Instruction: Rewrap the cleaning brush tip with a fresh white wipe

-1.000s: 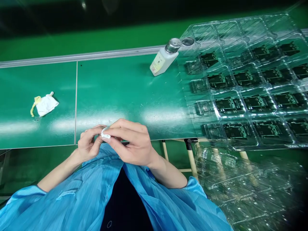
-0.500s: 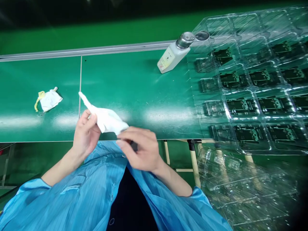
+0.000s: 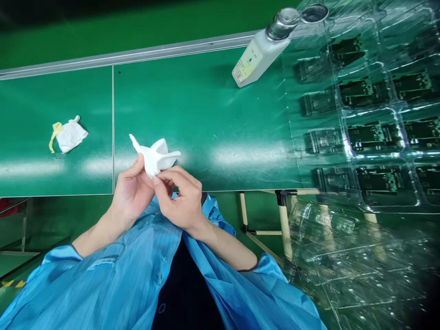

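Observation:
A small white cloth (image 3: pixel 153 160) with twisted, pointed ends is held between both hands above the table's near edge. My left hand (image 3: pixel 133 192) pinches it from the left, thumb on top. From the right, the thumb and fingertips of my right hand (image 3: pixel 182 195) grip its lower corner. Another crumpled white cloth (image 3: pixel 72 136), with a yellow piece at one end, lies farther left on the green table (image 3: pixel 202 114).
A white bottle (image 3: pixel 259 55) with a metal top, its lid flipped up, stands at the back right. Clear plastic trays (image 3: pixel 350 156) with green circuit boards (image 3: pixel 376 179) cover the right side. More clear trays (image 3: pixel 347 256) sit lower down, beside pale table-frame tubes (image 3: pixel 283 229).
My right hand has moved left, close to my left hand, and now pinches the cloth's lower corner. The cloth is bunched up, where it was stretched out before. The view has shifted slightly.

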Available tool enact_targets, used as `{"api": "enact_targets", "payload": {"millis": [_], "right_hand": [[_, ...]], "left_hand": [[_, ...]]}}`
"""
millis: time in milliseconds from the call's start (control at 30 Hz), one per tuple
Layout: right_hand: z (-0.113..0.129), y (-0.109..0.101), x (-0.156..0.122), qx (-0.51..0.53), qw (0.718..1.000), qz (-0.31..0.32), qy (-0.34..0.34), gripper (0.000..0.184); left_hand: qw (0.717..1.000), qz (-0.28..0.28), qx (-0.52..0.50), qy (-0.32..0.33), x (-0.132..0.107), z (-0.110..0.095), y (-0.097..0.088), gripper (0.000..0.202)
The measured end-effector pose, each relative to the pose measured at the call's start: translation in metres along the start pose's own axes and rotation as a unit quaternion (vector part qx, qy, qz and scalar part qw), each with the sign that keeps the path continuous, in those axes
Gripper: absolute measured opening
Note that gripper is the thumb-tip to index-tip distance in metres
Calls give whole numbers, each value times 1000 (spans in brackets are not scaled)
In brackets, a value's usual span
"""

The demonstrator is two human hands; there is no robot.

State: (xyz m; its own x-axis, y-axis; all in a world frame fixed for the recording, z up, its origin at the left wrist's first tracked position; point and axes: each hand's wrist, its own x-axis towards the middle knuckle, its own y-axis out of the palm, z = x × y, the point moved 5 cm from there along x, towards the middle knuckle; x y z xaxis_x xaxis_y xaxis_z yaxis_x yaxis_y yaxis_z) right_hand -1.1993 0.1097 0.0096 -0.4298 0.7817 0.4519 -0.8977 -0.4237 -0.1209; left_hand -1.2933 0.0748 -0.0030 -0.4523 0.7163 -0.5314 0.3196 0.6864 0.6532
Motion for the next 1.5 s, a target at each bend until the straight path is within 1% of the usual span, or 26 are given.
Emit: {"api": "enact_targets", "payload": {"millis": [167, 267, 367, 467, 600, 667, 800, 867, 1000, 1100, 1267, 1400, 1500], "right_hand": [[-4, 2, 0, 36, 999, 13, 2, 11], [-10, 3, 1, 83, 996, 25, 34, 14], [-14, 5, 2, 112, 991, 39, 64, 12], [-14, 7, 3, 101, 992, 35, 68, 10], [-13, 9, 4, 80, 995, -1, 63, 9], [-13, 12, 4, 67, 996, -8, 63, 9], [-14, 16, 4, 48, 997, -13, 58, 11], [-13, 16, 4, 32, 998, -8, 47, 14], [-12, 15, 5, -21, 999, 34, 20, 21], [-11, 13, 4, -37, 998, 53, -18, 23], [-8, 10, -2, -43, 997, 18, -64, 20], [-2, 9, -4, -36, 996, 0, -80, 18], [2, 7, -4, -29, 996, -11, -88, 17]], "left_hand": [[1000, -6, -6, 9, 2, -2, 2, 39], [1000, -8, 0, 11, 2, -1, 2, 39], [1000, -7, 16, 22, 2, 0, 0, 37], [997, -2, 23, 67, 1, -1, -5, 30], [988, 35, 38, 147, -2, -5, -9, 18], [982, 42, 54, 176, -3, -6, -10, 14], [974, 28, 78, 210, -2, -10, -11, 18], [973, 28, 80, 213, -1, -11, -11, 21], [975, 39, 86, 200, 1, -11, -13, 22], [976, 45, 88, 196, 1, -9, -13, 22], [978, 32, 84, 188, -5, -7, -6, 23], [983, 24, 55, 171, -11, -6, 0, 25], [986, 18, 51, 160, -15, -5, 2, 21]]}}
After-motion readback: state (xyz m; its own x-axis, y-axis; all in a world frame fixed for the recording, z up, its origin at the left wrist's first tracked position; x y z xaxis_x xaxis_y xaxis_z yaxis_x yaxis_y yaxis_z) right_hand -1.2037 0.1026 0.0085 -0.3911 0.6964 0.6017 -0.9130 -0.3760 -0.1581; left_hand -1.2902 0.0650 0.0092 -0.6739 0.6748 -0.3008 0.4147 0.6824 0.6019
